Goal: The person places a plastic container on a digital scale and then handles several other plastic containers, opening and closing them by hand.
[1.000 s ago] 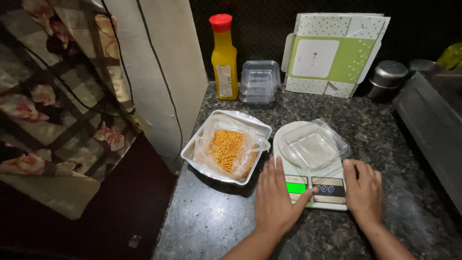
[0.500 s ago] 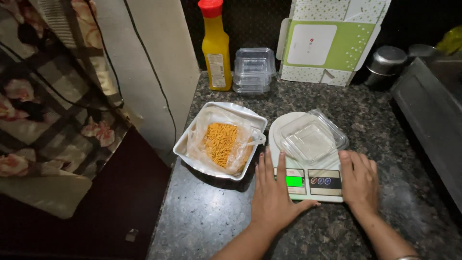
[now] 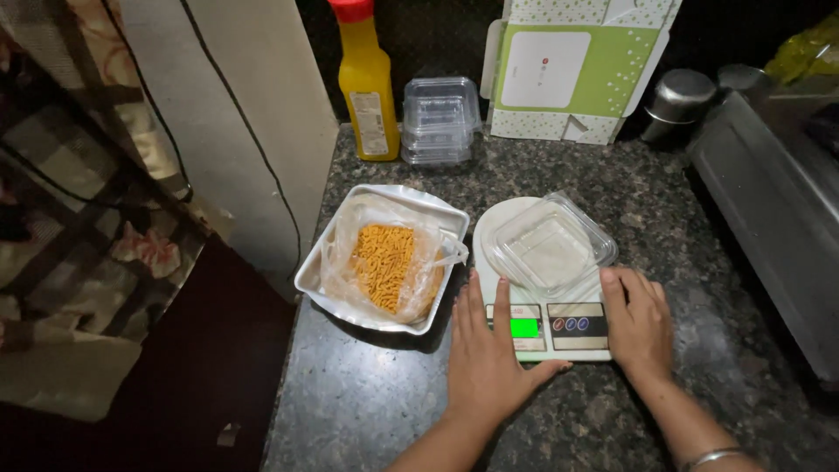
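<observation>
Between the hands: scale (image 3: 546,323), long axis ran away from them.
Left hand (image 3: 486,354): flat, spread, on its edge.
Right hand (image 3: 636,320): flat, gripping nothing; bare counter (image 3: 690,253) beyond.

Bare forearms (sleeveless), thin metal bangle (image 3: 712,457) on right wrist

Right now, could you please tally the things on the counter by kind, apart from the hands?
Kitchen scale: 1
Clear container on the scale: 1
Stack of clear containers: 1
White tray with bag of orange snack: 1
Yellow bottle: 1
Green-and-white box: 1
Steel containers: 2
Total: 8
</observation>
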